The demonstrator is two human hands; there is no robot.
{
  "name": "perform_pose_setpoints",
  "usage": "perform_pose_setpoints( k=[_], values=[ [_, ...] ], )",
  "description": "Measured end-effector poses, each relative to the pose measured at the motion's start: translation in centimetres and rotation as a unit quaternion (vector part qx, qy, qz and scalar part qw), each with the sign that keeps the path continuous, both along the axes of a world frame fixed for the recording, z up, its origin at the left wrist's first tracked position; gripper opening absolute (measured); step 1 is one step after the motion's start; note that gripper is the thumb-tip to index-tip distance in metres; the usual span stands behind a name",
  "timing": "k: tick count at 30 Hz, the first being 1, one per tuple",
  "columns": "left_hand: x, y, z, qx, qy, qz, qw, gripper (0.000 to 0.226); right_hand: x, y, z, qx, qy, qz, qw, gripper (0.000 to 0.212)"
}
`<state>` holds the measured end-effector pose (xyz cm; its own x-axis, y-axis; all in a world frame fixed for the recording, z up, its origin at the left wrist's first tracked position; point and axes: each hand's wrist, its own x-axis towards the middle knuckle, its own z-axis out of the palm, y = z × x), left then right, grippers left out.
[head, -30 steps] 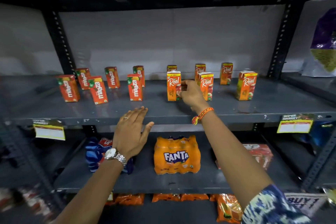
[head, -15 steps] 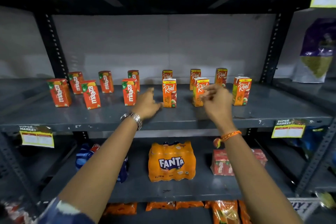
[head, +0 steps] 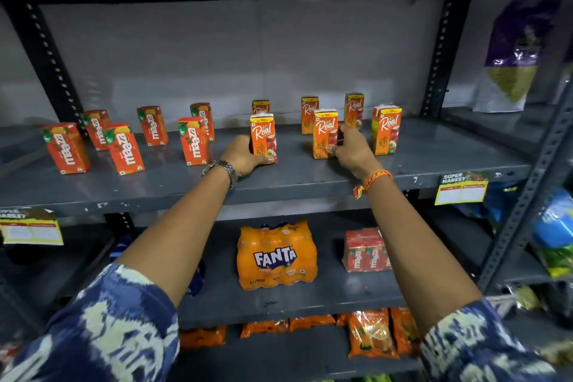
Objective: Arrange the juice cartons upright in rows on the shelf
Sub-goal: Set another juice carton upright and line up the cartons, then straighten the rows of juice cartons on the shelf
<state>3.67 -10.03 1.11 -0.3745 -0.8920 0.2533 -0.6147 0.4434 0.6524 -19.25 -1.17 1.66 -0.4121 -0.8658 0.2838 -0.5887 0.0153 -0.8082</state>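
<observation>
Grey metal shelf at chest height, carrying all the juice cartons in two loose rows: Maaza cartons to the left, Real cartons to the right, spaced well apart, probably so each face reads from the aisle. Every carton upright, long axis vertical, printed fronts turned outward toward the camera (the Maaza ones slightly skewed and leaning in this wide view).

Left hand wrapped around the lower part of the front-left Real carton, thumb across its base and fingers behind, closed on it. Right hand gripping the front-middle Real carton from its right side, thumb at the lower front edge, fingers curled behind. Low grips likely chosen for sliding each carton along the shelf without tipping it. Both cartons standing on the shelf, seemingly being squared into the front row.
</observation>
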Motion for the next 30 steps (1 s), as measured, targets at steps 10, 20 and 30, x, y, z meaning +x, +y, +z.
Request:
perform_pose_setpoints(
  k=[10,20,30],
  values=[
    [-0.3,0.4,0.2,0.003,-0.01,0.021,1.0,0.051,-0.1,0.2,0.3,0.024,0.015,0.014,0.999,0.048],
    [2.7,5.8,-1.4,-0.061,-0.084,0.104,0.989,0.066,-2.1,4.0,-1.2,-0.215,0.0,-0.164,0.963,0.048],
    [4.6,9.4,-5.4,-0.256,-0.234,0.12,0.93,0.085,-6.1,3.5,-0.2,-0.009,0.05,-0.199,0.979,0.073]
  ],
)
